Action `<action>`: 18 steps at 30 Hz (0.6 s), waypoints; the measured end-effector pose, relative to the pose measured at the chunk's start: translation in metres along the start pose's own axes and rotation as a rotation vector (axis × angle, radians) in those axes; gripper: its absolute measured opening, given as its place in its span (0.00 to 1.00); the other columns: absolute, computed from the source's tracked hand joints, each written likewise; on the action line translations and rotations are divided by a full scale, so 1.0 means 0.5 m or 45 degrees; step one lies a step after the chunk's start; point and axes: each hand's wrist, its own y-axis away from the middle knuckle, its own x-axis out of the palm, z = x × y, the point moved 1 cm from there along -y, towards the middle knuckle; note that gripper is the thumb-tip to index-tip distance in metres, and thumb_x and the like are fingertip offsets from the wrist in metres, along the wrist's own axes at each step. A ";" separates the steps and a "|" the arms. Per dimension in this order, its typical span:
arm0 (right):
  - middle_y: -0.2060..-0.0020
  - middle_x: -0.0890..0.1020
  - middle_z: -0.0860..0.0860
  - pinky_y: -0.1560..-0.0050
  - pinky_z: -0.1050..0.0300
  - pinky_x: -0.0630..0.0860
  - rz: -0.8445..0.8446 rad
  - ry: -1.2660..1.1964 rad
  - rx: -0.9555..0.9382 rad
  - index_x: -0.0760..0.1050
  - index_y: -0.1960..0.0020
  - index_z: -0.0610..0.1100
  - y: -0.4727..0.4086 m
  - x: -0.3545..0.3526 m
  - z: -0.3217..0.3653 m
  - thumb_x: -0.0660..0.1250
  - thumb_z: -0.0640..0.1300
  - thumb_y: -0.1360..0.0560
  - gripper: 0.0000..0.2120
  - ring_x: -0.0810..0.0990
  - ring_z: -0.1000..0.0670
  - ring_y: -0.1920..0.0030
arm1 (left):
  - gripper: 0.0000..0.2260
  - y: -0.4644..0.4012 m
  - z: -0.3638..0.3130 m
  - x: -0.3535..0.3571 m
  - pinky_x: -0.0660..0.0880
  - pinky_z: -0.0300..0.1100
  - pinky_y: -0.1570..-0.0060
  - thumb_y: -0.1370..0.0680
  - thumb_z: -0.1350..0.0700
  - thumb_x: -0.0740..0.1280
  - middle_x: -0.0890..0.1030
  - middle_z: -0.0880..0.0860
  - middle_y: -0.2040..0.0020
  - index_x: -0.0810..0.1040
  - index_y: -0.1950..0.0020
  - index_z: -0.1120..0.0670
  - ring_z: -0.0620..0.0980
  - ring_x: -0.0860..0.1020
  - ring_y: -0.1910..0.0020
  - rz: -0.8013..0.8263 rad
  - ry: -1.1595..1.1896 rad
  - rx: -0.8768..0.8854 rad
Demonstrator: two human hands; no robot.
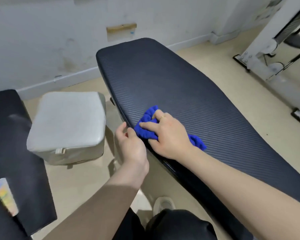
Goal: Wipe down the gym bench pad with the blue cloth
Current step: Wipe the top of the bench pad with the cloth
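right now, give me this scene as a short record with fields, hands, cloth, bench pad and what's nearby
right hand: pressing the bunched blue cloth onto the pad
left hand: at the pad's near-left edge, touching the cloth's corner
pad: long black textured gym bench pad, cloth near its left edge
nearby: grey cushioned block on the beige floor, left of the bench

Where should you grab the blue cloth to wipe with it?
From above, palm pressing the bunched middle of the blue cloth, as the right hand does. It lies crumpled flat on the bench pad, so the top is the open side.
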 end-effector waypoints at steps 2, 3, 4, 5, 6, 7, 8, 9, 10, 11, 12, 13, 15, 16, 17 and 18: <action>0.56 0.76 0.44 0.66 0.58 0.69 0.137 -0.040 -0.182 0.78 0.41 0.52 0.023 -0.017 -0.013 0.58 0.47 0.33 0.22 0.75 0.42 0.61 | 0.12 0.000 -0.003 0.000 0.72 0.42 0.45 0.20 0.58 0.56 0.74 0.49 0.45 0.68 0.39 0.45 0.47 0.73 0.49 0.011 -0.007 0.006; 0.54 0.76 0.43 0.66 0.58 0.69 0.179 0.000 -0.213 0.78 0.41 0.52 0.023 -0.023 -0.038 0.60 0.45 0.33 0.22 0.76 0.42 0.60 | 0.12 -0.005 -0.007 0.000 0.71 0.39 0.49 0.20 0.59 0.57 0.73 0.47 0.48 0.68 0.39 0.46 0.46 0.73 0.51 0.005 -0.036 0.015; 0.51 0.76 0.43 0.64 0.57 0.69 0.176 0.046 -0.161 0.77 0.39 0.53 0.019 -0.025 -0.068 0.62 0.43 0.33 0.22 0.77 0.41 0.56 | 0.11 -0.011 -0.012 0.001 0.69 0.38 0.52 0.20 0.59 0.58 0.72 0.45 0.52 0.68 0.40 0.47 0.46 0.73 0.53 -0.007 -0.069 0.029; 0.48 0.75 0.43 0.61 0.56 0.71 0.120 0.080 -0.027 0.76 0.38 0.54 0.013 -0.026 -0.101 0.63 0.41 0.31 0.22 0.77 0.40 0.52 | 0.10 -0.021 -0.013 0.002 0.68 0.39 0.53 0.21 0.60 0.58 0.71 0.45 0.54 0.67 0.43 0.47 0.46 0.72 0.55 -0.023 -0.101 0.046; 0.46 0.73 0.43 0.57 0.54 0.74 0.027 0.088 0.169 0.75 0.37 0.55 0.007 -0.027 -0.130 0.64 0.41 0.29 0.22 0.76 0.40 0.49 | 0.09 -0.029 -0.012 0.004 0.68 0.40 0.53 0.21 0.59 0.59 0.71 0.46 0.54 0.66 0.45 0.47 0.47 0.72 0.56 -0.038 -0.140 0.058; 0.44 0.72 0.43 0.55 0.52 0.75 -0.083 0.086 0.391 0.75 0.37 0.56 0.003 -0.027 -0.151 0.63 0.42 0.28 0.21 0.75 0.40 0.47 | 0.08 -0.035 -0.009 0.006 0.68 0.42 0.52 0.21 0.58 0.58 0.72 0.48 0.52 0.65 0.46 0.47 0.48 0.72 0.55 -0.059 -0.178 0.066; 0.44 0.72 0.44 0.54 0.52 0.75 -0.174 0.092 0.552 0.75 0.37 0.56 0.003 -0.026 -0.154 0.63 0.43 0.28 0.20 0.75 0.40 0.46 | 0.07 -0.037 -0.006 0.007 0.69 0.43 0.50 0.21 0.57 0.58 0.72 0.49 0.49 0.65 0.47 0.46 0.49 0.72 0.54 -0.080 -0.218 0.079; 0.45 0.71 0.44 0.55 0.53 0.74 -0.213 0.118 0.595 0.75 0.38 0.56 0.005 -0.021 -0.142 0.62 0.44 0.28 0.19 0.74 0.41 0.47 | 0.06 -0.038 -0.003 0.009 0.70 0.44 0.49 0.21 0.57 0.58 0.72 0.50 0.47 0.65 0.47 0.46 0.49 0.73 0.52 -0.101 -0.242 0.099; 0.46 0.71 0.45 0.57 0.54 0.73 -0.187 0.127 0.554 0.75 0.38 0.56 0.012 -0.016 -0.120 0.62 0.44 0.28 0.19 0.74 0.41 0.48 | 0.06 -0.036 -0.002 0.012 0.70 0.43 0.49 0.21 0.56 0.57 0.72 0.50 0.46 0.65 0.47 0.46 0.50 0.73 0.51 -0.121 -0.254 0.113; 0.47 0.71 0.46 0.58 0.54 0.72 -0.137 0.096 0.473 0.75 0.39 0.56 0.026 -0.012 -0.089 0.62 0.44 0.29 0.20 0.74 0.42 0.49 | 0.07 -0.036 0.000 0.013 0.70 0.43 0.48 0.21 0.56 0.57 0.72 0.50 0.46 0.66 0.45 0.47 0.50 0.73 0.51 -0.141 -0.261 0.131; 0.49 0.72 0.46 0.59 0.55 0.72 -0.088 0.058 0.355 0.75 0.39 0.56 0.044 -0.009 -0.058 0.62 0.44 0.30 0.20 0.74 0.42 0.52 | 0.08 -0.033 -0.002 0.014 0.70 0.43 0.48 0.21 0.57 0.57 0.71 0.50 0.47 0.68 0.43 0.48 0.50 0.73 0.51 -0.156 -0.277 0.149; 0.51 0.72 0.46 0.62 0.55 0.73 -0.044 0.018 0.206 0.76 0.40 0.56 0.068 -0.008 -0.028 0.63 0.44 0.31 0.20 0.74 0.43 0.55 | 0.09 -0.032 -0.005 0.013 0.69 0.43 0.48 0.21 0.57 0.57 0.71 0.50 0.48 0.68 0.41 0.51 0.51 0.73 0.51 -0.166 -0.301 0.164; 0.56 0.74 0.46 0.69 0.56 0.73 0.064 -0.002 -0.029 0.77 0.42 0.54 0.108 -0.008 0.002 0.64 0.45 0.34 0.20 0.74 0.43 0.62 | 0.10 -0.027 -0.018 0.011 0.68 0.42 0.50 0.21 0.58 0.57 0.73 0.50 0.47 0.69 0.40 0.53 0.51 0.73 0.52 -0.168 -0.354 0.171; 0.58 0.74 0.46 0.70 0.58 0.72 0.074 0.018 -0.092 0.78 0.43 0.53 0.114 -0.009 -0.004 0.62 0.46 0.34 0.19 0.75 0.43 0.64 | 0.11 -0.025 -0.023 0.009 0.68 0.42 0.51 0.21 0.58 0.58 0.74 0.51 0.46 0.69 0.40 0.53 0.52 0.74 0.51 -0.172 -0.395 0.176; 0.57 0.75 0.45 0.70 0.58 0.72 0.041 0.047 -0.080 0.78 0.44 0.53 0.111 -0.009 -0.020 0.59 0.47 0.33 0.20 0.76 0.42 0.64 | 0.10 -0.026 -0.024 0.007 0.69 0.43 0.50 0.22 0.57 0.58 0.76 0.52 0.44 0.69 0.40 0.53 0.53 0.75 0.49 -0.176 -0.429 0.188; 0.55 0.75 0.45 0.68 0.57 0.73 -0.025 0.087 0.018 0.78 0.43 0.53 0.103 -0.010 -0.040 0.56 0.48 0.33 0.21 0.77 0.41 0.61 | 0.11 -0.026 -0.024 0.005 0.71 0.44 0.48 0.22 0.57 0.58 0.76 0.53 0.42 0.69 0.40 0.54 0.55 0.76 0.47 -0.172 -0.437 0.199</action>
